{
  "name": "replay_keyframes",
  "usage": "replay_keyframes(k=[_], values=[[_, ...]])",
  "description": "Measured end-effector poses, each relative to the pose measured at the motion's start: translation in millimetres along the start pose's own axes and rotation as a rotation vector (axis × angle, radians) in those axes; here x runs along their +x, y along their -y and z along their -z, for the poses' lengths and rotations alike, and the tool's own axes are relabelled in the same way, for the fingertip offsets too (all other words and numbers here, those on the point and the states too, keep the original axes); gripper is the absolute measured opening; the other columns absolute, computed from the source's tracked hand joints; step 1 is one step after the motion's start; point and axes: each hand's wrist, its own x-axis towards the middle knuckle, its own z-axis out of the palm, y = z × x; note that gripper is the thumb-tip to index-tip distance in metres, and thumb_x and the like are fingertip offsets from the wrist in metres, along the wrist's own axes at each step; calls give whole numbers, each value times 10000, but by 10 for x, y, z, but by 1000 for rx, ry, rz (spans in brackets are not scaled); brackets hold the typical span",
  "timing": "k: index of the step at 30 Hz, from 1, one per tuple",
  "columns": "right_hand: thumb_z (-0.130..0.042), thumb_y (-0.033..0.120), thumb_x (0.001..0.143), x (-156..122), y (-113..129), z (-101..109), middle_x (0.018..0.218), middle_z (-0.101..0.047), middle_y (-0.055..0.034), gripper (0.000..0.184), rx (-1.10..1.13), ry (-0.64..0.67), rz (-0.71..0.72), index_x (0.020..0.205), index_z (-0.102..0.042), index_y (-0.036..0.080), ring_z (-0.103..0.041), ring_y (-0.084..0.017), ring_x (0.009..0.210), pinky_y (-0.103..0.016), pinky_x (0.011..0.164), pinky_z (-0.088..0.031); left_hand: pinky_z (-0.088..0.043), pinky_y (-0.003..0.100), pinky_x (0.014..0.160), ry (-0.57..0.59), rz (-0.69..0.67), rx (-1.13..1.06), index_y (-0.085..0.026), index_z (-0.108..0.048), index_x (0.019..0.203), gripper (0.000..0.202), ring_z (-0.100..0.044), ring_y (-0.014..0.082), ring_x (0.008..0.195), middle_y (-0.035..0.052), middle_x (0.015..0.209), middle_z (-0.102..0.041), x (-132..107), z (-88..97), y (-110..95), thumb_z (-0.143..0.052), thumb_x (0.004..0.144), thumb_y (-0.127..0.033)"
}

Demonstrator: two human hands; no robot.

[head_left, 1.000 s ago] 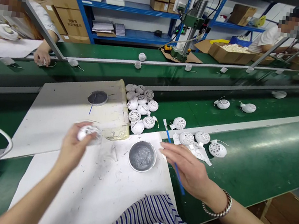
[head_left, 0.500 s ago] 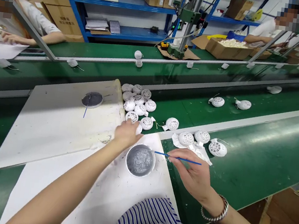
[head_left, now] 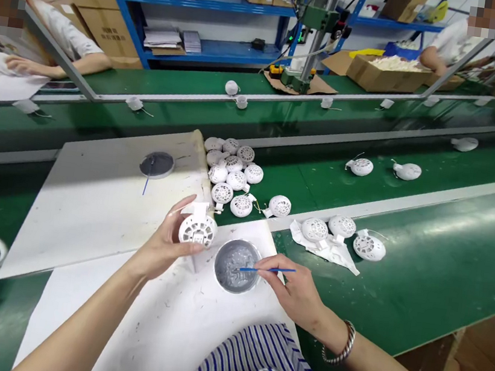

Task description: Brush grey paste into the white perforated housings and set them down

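My left hand (head_left: pixel 164 247) grips a round white perforated plastic part (head_left: pixel 197 229) over the white board (head_left: pixel 155 331). My right hand (head_left: pixel 295 289) pinches a thin blue brush (head_left: pixel 266 269), its tip dipped into a small round dish of grey paste (head_left: pixel 237 265). A pile of several similar white round parts (head_left: pixel 231 174) lies just beyond the dish on the green belt (head_left: pixel 424 263). Three more parts (head_left: pixel 341 234) rest on a white wrapper to the right.
A second white board (head_left: pixel 100 196) on the left carries another grey dish (head_left: pixel 156 165) with a blue stick. Loose white parts (head_left: pixel 407 170) lie along the belt. Other people work at far left (head_left: pixel 59 57) and far right (head_left: pixel 448 44). Blue shelving with boxes (head_left: pixel 198 2) stands behind.
My left hand dropped one part, reached to the pile and drew back holding a new white part. My right hand swung the brush round and dipped its tip into the grey dish.
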Motion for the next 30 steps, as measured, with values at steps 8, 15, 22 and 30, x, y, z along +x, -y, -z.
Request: replay_keyframes(k=[8, 15, 22, 30], values=[[-510, 227, 859, 41, 62, -112, 847, -668, -30, 111, -52, 70, 42, 844, -613, 187, -636, -140, 771, -254, 685, -503, -507, 289, 647, -266, 54, -624, -263, -485, 1058, 439, -545, 163, 761, 29, 944, -526, -477, -226, 83, -687, 670, -307], [-556, 286, 826, 42, 22, -143, 830, -669, -32, 126, 122, 17, -158, 802, -625, 183, -640, -156, 793, -290, 722, -496, -541, 406, 616, -321, -80, -586, -328, -416, 1190, 592, -572, 333, 965, 63, 1035, -555, -559, -211, -2, -677, 660, -283], [-692, 348, 708, 104, -90, -104, 688, -675, -40, 252, 640, -193, -398, 742, -552, 141, -625, -118, 618, -208, 515, -404, -539, 312, 614, -368, -47, -624, -228, -512, 994, 236, -593, 264, 924, 67, 1046, -572, -587, -186, -55, -581, 776, -284], [-736, 366, 651, 103, -171, 22, 685, -674, -23, 299, 829, -267, -524, 740, -558, 142, -635, -107, 637, -198, 544, -431, -543, 356, 598, -375, 133, -672, -180, -542, 855, 242, -597, 261, 860, 73, 998, -581, -550, -268, -175, -559, 798, -415]])
